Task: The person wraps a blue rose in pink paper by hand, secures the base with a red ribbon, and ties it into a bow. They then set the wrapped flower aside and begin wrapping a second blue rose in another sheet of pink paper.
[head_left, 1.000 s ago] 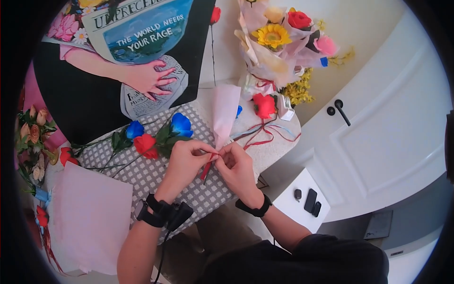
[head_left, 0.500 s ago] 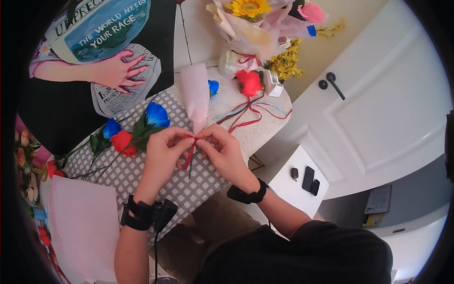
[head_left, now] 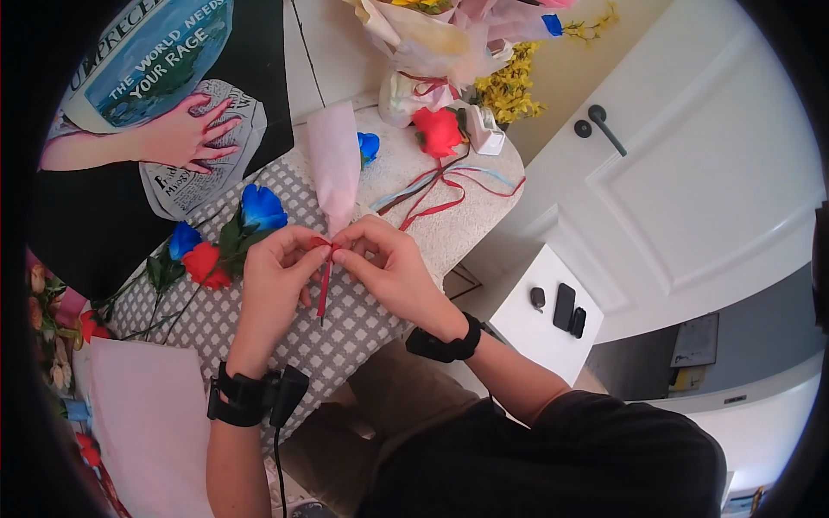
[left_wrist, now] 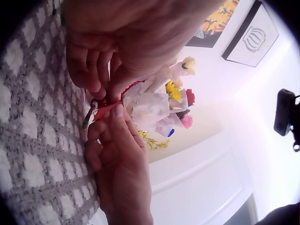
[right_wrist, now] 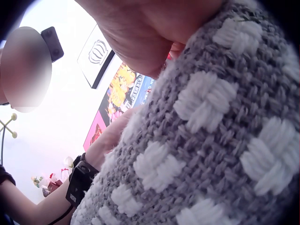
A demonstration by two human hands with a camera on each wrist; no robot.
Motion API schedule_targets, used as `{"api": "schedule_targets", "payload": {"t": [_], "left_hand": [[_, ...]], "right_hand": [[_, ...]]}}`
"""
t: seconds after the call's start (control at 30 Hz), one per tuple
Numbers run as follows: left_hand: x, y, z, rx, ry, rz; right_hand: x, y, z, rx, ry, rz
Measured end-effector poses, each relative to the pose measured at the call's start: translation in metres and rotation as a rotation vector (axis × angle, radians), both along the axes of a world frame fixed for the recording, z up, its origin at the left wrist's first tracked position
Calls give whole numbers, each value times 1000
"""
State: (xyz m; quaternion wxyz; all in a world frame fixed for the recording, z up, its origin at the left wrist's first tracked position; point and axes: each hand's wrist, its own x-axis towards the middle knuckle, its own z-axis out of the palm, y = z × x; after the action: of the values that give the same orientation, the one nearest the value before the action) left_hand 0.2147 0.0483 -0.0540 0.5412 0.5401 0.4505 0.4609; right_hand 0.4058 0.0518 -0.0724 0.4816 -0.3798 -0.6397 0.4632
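i am watching two hands working at one spot on the surface (head_left: pixel 484 186). the left hand (head_left: pixel 275 278) and the right hand (head_left: pixel 386 268) are both pinching a red ribbon (head_left: pixel 325 281) at the narrow end of one pink paper cone (head_left: pixel 332 164), fingertips nearly touching each other. in the left wrist view the left hand (left_wrist: pixel 108 42) and the right hand (left_wrist: pixel 119 164) are closing on the ribbon (left_wrist: pixel 105 107) from opposite sides.

the cone is lying with its long axis running away from me, wide mouth pointing toward the far side and its tip pointing back at the hands. the ribbon's loose tail is hanging straight toward me over the grey checked mat (head_left: pixel 259 328).

on the mat, left of the hands, i am counting three loose flowers: two blue roses (head_left: pixel 262 207) and one red rose (head_left: pixel 205 263), stems trailing left. one more blue flower (head_left: pixel 369 147) is peeking out just beside the cone, and one red flower (head_left: pixel 437 131) is lying further back with several loose ribbons (head_left: pixel 449 186) curling near it. one wrapped bouquet (head_left: pixel 449 43) is standing at the far edge. one pink paper sheet (head_left: pixel 151 414) is lying at the near left. a large poster (head_left: pixel 147 95) is leaning behind the mat. nothing is sitting between the hands and the cone.

in the right wrist view the mat is filling the frame, so i cannot tell the finger positions there.
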Motion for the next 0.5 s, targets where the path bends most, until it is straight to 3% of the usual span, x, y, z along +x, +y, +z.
{"api": "schedule_targets", "payload": {"t": [0.5], "left_hand": [[-1,-1,1,22,-31,4]], "right_hand": [[2,3,2,-101,25,63]]}}
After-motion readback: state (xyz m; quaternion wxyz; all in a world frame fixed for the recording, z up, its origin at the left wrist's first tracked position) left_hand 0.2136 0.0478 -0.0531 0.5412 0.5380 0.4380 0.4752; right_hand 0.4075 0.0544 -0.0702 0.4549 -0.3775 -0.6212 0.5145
